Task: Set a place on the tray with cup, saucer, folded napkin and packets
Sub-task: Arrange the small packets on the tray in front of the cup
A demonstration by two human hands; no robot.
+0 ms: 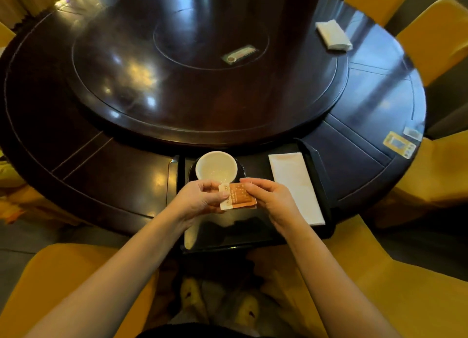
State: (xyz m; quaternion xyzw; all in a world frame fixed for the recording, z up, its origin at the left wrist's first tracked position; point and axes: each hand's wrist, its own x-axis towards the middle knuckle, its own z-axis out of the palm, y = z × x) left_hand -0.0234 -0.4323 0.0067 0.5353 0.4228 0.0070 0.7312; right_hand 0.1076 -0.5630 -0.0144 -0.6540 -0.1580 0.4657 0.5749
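1. Orange-and-white packet point(238, 194): held in the air over the middle of the tray point(240, 234), just on the near side of the cup. It is not yet laid down. Whether it is one packet or several stacked cannot be told.
2. Left hand point(200, 198): its grip pinches the packet's left end between thumb and curled fingers.
3. Right hand point(271, 198): its grip pinches the packet's right end in the same way.
4. Tray: black, rectangular, set at the near edge of the dark wooden table point(114, 185).
5. Cup point(216, 166): white and upright, seated on the dark saucer point(242, 170) toward the tray's far-left corner.
6. Napkin point(295, 185): white, folded long, lying flat along the tray's right edge.
7. Step in hand, by judgement: placing the packets. Cup, saucer and napkin appear set.
8. Next move, by judgement: lower the packet flat onto bare tray between saucer and napkin, clear of the cup, then let both pinches go.
9. Elsewhere: a second folded napkin point(333, 35) near the table's far-right edge, and another packet point(239, 54) at the centre of the turntable point(202, 97).
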